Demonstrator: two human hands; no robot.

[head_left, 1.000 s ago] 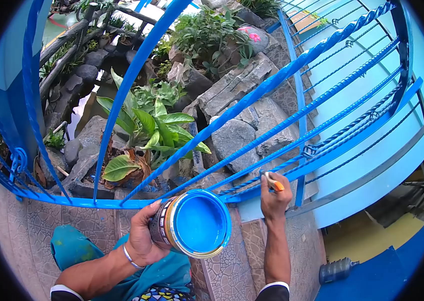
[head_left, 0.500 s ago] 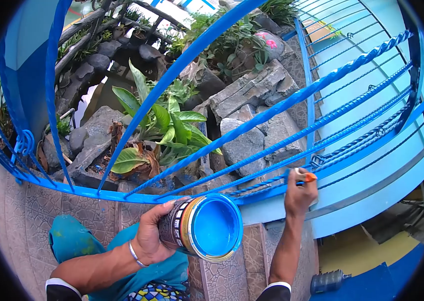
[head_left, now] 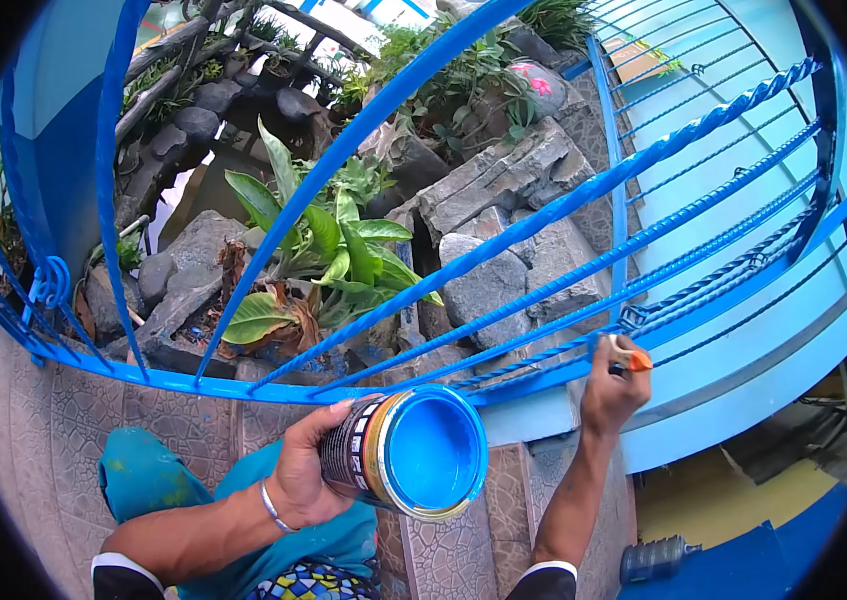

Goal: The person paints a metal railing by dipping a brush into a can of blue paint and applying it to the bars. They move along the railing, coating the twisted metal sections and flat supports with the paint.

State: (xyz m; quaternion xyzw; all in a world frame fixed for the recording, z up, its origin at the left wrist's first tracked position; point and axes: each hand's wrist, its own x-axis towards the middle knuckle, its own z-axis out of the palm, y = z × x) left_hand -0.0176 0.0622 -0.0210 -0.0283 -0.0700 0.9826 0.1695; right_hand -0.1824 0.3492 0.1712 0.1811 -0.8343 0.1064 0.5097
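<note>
My left hand [head_left: 301,470] is wrapped round the side of a paint can [head_left: 355,452], which tilts so that its open mouth faces me. Bright blue paint [head_left: 433,448] shows inside, and some coats the rim. In my right hand [head_left: 615,398] is a paintbrush with a pale and orange handle [head_left: 631,356]; the bristles are hidden behind the fingers. That hand is at the lower rail of a blue metal railing [head_left: 533,385], close to a dark twisted bar [head_left: 543,366] and a small scroll ornament [head_left: 632,317].
Behind the bars lie grey rocks [head_left: 486,290] and a broad-leaved plant [head_left: 348,245]. Patterned stone tiles [head_left: 78,440] cover the step below. A light blue curved ledge [head_left: 713,400] runs to the right, with a large plastic bottle [head_left: 655,560] lying beneath it.
My right hand has moved a little to the right along the lower rail with the paintbrush. My left hand and the paint can have barely shifted.
</note>
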